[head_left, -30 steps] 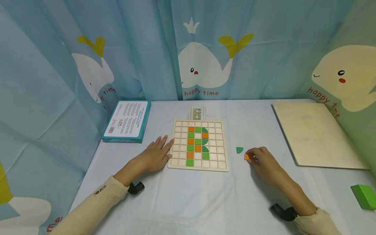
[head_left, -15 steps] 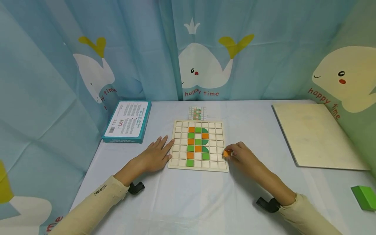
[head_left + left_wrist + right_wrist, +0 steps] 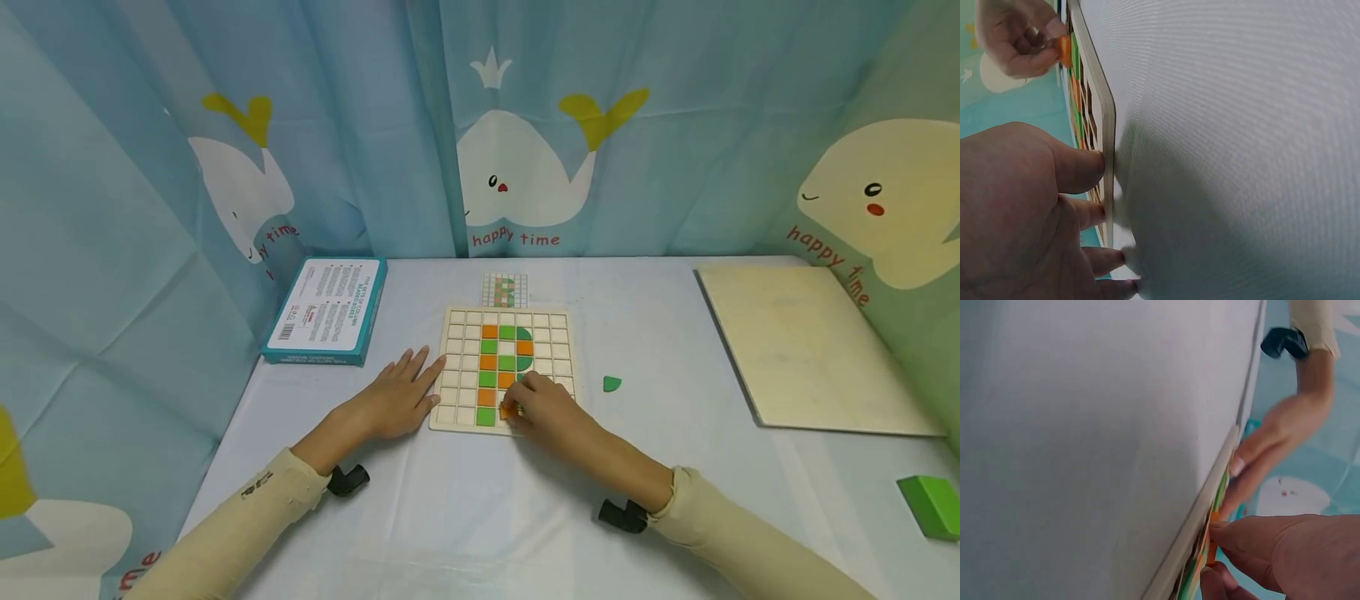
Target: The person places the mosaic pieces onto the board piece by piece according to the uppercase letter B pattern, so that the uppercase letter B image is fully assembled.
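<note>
A wooden grid board [image 3: 454, 347] lies on the table, with orange, green and rounded dark green tiles set in some of its cells. My right hand [image 3: 555, 414] is over the lower part of the board and pinches a small orange tile [image 3: 1065, 52] between thumb and fingers. In the head view that tile is close over the bottom rows, beside the lowest green tile [image 3: 485, 417]; the hand hides the cells to its right. Spread fingers of my left hand [image 3: 393, 398] rest against the board's left edge, as the left wrist view also shows.
A green quarter-round tile [image 3: 612, 384] lies right of the board. Behind the board is a small printed pattern card [image 3: 505, 290]. A teal box [image 3: 330, 310] stands at the back left, a pale flat panel [image 3: 810, 346] at the right, and a green block [image 3: 930, 507] near the right edge.
My right hand has carried the orange tile leftward from the table beside the green quarter-round piece to over the board's lower rows. My left hand has stayed at the board's edge.
</note>
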A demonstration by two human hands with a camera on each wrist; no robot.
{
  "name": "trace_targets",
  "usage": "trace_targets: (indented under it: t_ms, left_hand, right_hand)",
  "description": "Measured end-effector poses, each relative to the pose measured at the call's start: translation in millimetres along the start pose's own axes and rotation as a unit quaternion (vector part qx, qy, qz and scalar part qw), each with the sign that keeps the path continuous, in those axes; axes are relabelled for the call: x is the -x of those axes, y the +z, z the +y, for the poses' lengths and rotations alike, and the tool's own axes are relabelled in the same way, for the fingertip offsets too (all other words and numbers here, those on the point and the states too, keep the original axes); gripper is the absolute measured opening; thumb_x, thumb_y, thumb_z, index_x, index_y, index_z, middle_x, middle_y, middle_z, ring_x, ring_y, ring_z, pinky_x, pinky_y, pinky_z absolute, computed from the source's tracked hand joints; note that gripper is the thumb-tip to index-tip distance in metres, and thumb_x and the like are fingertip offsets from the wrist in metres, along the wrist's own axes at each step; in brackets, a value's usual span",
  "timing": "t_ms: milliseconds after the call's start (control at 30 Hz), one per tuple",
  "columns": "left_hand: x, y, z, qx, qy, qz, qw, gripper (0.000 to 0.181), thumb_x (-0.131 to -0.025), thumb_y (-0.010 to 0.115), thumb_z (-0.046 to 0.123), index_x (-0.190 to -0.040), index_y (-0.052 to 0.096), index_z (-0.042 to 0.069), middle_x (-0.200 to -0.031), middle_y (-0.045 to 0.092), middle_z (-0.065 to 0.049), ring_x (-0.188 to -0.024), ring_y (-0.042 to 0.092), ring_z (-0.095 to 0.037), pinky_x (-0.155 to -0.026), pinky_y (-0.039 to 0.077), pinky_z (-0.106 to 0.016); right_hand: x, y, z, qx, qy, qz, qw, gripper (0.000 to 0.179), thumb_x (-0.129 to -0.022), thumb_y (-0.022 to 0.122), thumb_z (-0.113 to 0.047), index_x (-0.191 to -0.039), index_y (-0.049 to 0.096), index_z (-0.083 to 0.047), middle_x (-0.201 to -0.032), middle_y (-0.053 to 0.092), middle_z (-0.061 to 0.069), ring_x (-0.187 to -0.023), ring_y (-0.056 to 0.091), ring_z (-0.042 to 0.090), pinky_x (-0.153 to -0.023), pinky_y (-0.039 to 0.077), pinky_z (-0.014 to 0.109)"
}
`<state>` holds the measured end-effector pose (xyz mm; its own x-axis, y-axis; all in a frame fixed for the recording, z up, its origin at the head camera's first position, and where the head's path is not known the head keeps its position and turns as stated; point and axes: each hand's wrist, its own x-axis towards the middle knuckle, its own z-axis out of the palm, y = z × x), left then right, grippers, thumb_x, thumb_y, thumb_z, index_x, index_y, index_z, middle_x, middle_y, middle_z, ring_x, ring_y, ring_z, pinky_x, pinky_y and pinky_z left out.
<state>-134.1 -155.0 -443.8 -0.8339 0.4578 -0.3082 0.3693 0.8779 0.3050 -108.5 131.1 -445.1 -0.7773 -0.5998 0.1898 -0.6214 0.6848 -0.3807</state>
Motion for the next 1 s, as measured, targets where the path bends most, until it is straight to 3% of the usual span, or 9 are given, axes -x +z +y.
trace_targets:
  t_ms: [233,567,800,1000]
  left_hand:
    - [-0.4,2.1,-1.2,0.001,0.004,0.003,1.0,0.066,-0.114,0.04,0.04,-0.17,0.019,0.014,-0.176,0.008,-0.02,-0.163,0.006,-0.044,-0.128,0.016,-0.063]
    - [-0.2,1.3,-1.5,0.007,0.004,0.003,1.0,0.066,-0.114,0.039,0.04,-0.17,0.018,0.015,-0.176,0.008,-0.019,-0.163,0.005,-0.043,-0.129,0.015,-0.062]
    - [-0.3,0.7,-1.0,0.005,0.005,0.005,1.0,0.066,-0.114,0.039,0.039,-0.17,0.019,0.014,-0.176,0.009,-0.019,-0.163,0.006,-0.044,-0.129,0.016,-0.063]
    - [-0.8,1.2,-1.2,0.001,0.002,0.0,1.0,0.066,-0.114,0.039,0.04,-0.171,0.018,0.014,-0.176,0.008,-0.02,-0.163,0.005,-0.044,-0.129,0.015,-0.063]
  right_hand:
    - [0.9,6.2,-9.0,0.006,-0.013,0.0,0.9999,0.016,-0.085,0.085,0.001,-0.093,0.075,-0.007,-0.089,0.062,0.002,-0.075,0.055,0.014,-0.067,0.048,0.026]
    - [7.0,-1.5,-6.6,0.003,0.003,-0.017,0.9999,0.016,-0.087,0.087,-0.007,-0.101,0.08,-0.012,-0.098,0.066,-0.001,-0.091,0.062,0.015,-0.074,0.045,0.029]
    - [14.4,-35.0,22.5,-0.028,0.079,-0.049,0.9953,0.023,-0.093,0.082,-0.013,-0.114,0.075,-0.006,-0.114,0.065,0.01,-0.099,0.061,0.023,-0.087,0.052,0.043]
    - [26.7,-65.6,59.4,-0.027,0.187,-0.09,0.9778,0.04,-0.099,0.076,-0.016,-0.132,0.062,0.001,-0.132,0.052,0.026,-0.101,0.061,0.032,-0.085,0.055,0.048]
